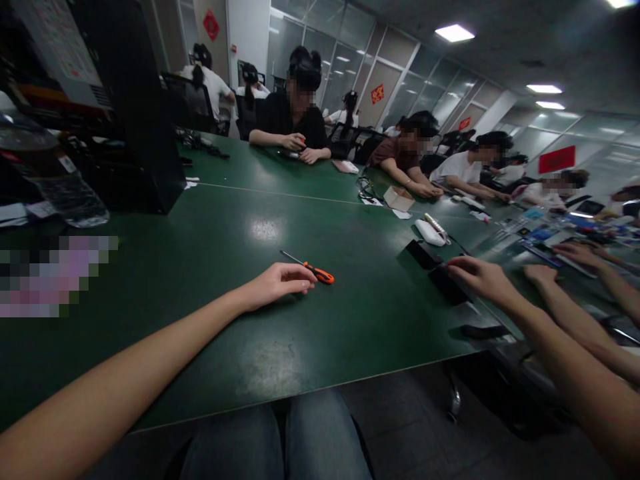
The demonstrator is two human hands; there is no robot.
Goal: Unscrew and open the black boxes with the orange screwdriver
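Observation:
A screwdriver (320, 273) with an orange and black handle and a thin metal shaft lies on the green table (200, 267). My left hand (280, 285) is just beside its handle, fingers loosely bent and thumb apart, holding nothing; whether the fingertips touch the handle is hard to see. Off to the right, my right hand (477, 275) has its fingertips together at the edge of a black box (450, 285), which looks like two dark parts lying side by side. Its fingers partly cover the box.
A white case (433, 232), a small cardboard box (399, 199) and cables (367, 190) lie farther back. At left stand a plastic bottle (70, 180) and a tall black panel (135, 120). A black strip (484, 331) lies near the front edge. A co-worker's hands (540, 273) are at right.

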